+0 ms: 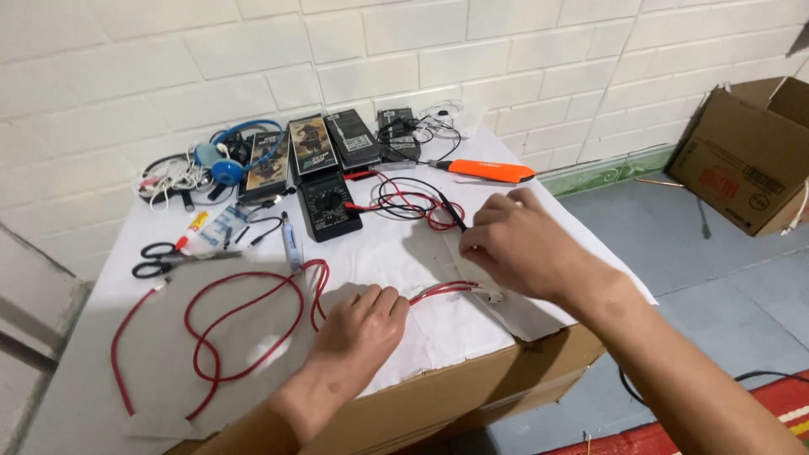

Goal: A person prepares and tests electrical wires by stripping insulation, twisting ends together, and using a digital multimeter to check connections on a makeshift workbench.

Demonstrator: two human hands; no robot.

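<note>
My left hand (358,333) rests knuckles-up on the white sheet (388,253), fingers curled over a red wire (253,324) that loops across the table to the left. My right hand (518,248) hovers further right and pinches a black probe (451,211) whose lead runs back to the black multimeter (329,206). A short stretch of red wire (442,291) runs between the two hands to a small white connector (493,297).
Black-handled scissors (156,259), a glue tube (195,227) and a pen (291,244) lie at the left. Blue headphones (236,152), several dark boxes (312,147) and an orange tool (489,171) line the wall. An open cardboard box (746,156) sits on the floor right.
</note>
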